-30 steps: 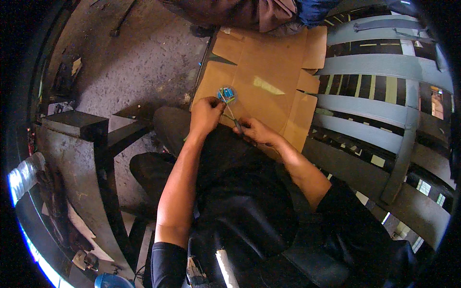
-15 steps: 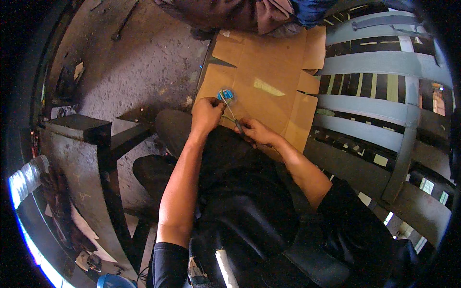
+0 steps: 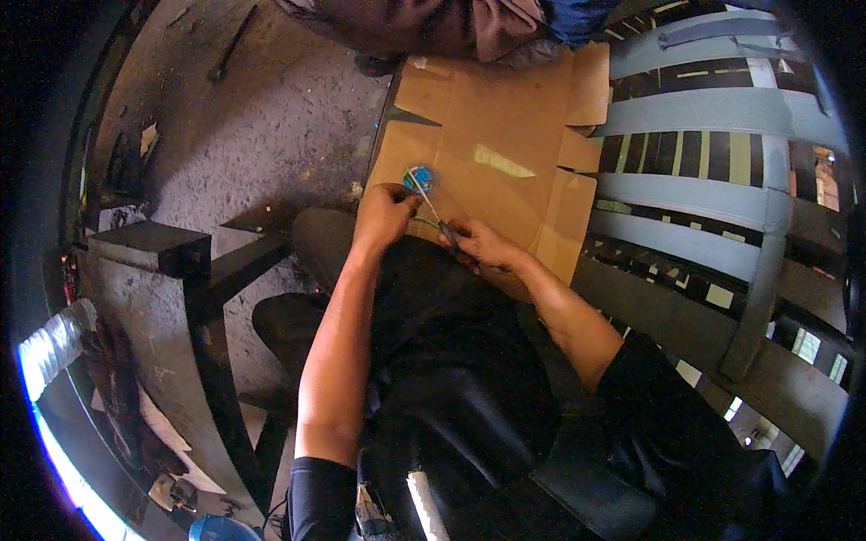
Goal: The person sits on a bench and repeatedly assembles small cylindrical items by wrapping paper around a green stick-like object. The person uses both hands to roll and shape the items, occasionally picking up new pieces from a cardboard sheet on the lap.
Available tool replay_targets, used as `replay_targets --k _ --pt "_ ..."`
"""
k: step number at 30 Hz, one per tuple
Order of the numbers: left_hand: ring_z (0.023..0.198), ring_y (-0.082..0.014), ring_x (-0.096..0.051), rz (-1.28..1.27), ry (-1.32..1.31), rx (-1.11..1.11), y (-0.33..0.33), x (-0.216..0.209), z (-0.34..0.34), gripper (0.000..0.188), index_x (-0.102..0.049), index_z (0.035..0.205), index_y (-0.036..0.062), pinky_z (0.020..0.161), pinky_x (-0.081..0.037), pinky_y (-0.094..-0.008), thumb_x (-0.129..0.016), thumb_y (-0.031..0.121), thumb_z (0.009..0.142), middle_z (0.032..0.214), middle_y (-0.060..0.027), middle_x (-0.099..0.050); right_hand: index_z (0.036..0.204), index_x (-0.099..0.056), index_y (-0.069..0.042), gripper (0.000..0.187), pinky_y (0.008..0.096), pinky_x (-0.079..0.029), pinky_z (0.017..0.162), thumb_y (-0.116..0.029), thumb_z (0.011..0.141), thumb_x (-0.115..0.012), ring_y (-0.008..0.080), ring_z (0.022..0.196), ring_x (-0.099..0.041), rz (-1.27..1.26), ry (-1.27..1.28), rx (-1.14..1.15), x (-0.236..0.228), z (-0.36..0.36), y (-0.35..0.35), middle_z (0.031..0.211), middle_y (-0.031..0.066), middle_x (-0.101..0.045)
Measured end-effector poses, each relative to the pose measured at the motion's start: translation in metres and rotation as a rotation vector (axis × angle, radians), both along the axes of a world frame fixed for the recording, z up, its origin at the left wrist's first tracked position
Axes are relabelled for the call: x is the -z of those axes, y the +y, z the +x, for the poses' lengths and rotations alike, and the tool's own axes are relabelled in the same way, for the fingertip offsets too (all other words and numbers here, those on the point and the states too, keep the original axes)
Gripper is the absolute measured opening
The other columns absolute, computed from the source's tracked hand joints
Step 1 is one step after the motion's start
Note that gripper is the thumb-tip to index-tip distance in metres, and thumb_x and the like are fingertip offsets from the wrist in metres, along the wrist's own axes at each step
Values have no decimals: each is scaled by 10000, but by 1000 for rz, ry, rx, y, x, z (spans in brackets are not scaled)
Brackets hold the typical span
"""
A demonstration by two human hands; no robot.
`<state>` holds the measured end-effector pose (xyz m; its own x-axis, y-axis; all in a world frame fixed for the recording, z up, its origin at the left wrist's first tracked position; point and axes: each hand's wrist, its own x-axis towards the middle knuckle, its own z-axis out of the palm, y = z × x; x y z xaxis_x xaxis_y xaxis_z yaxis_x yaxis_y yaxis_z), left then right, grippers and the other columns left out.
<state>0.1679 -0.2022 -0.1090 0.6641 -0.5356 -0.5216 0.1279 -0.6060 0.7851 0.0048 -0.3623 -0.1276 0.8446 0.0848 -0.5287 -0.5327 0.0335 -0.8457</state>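
My right hand (image 3: 478, 242) is closed around the dark handle of a slim tool with a long, thin, light shaft (image 3: 428, 202). From there the shaft slants up and left to a small blue piece (image 3: 423, 178) with something clear around it. My left hand (image 3: 386, 215) is pinched just below and left of the blue piece, and what its fingertips hold is too small to make out. A greenish strand (image 3: 409, 180) shows at the left side of the blue piece. Beneath all this lies a flattened cardboard box (image 3: 505, 117).
A slatted grey metal bench or rack (image 3: 686, 189) stands along the right. Another person's clothed leg (image 3: 424, 27) is at the cardboard's far edge. To the left are a dark metal frame (image 3: 149, 248) and the stained floor (image 3: 298, 117). A blue container (image 3: 221, 529) sits at lower left.
The blue piece looks slightly turned, and the clear part around it shows less. Both hands keep nearly the same place and grip; the whole view has shifted a little.
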Motion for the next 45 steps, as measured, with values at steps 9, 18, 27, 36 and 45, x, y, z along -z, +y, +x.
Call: replay_targets --k 9,18,27,36,45 --pt "861 -254 -684 -24 -171 -182 68 -10 12 262 -665 1071 -17 810 -506 -347 -621 202 935 927 -157 -713 1005 -628 -37 401 389 -526 710 -353 809 -778 300 793 -678 -1260 36 125 12 -15 -67 901 111 -693" --pt "991 -246 -659 -33 -167 -246 115 -4 -15 268 -633 1126 -35 886 -484 -342 -582 158 947 1037 -175 -701 1057 -678 -58 380 469 -536 823 -363 838 -738 377 910 -681 -918 -175 254 -29 61 -39 1041 176 -699" --pt "1083 -260 -636 -10 -3 -384 63 -28 -15 544 -606 1242 -66 963 -456 -351 -628 384 937 1136 -193 -683 1208 -673 -65 274 362 -527 902 -191 977 -598 257 1063 -678 -746 -427 135 -10 79 -4 1146 123 -701" --pt "1132 -251 -612 -235 258 -309 28 -12 -17 649 -606 1279 -68 1009 -419 -332 -641 473 923 1194 -181 -674 1218 -622 38 343 383 -487 1001 -153 980 -467 273 1102 -649 82 -370 605 8 50 12 1164 157 -685" --pt "1005 -212 -637 -249 151 -328 17 -26 -22 610 -654 1183 -67 917 -471 -326 -780 416 834 1087 -149 -700 1222 -614 0 415 456 -508 958 -319 1012 -452 306 1087 -647 461 46 968 17 52 24 1190 157 -669"
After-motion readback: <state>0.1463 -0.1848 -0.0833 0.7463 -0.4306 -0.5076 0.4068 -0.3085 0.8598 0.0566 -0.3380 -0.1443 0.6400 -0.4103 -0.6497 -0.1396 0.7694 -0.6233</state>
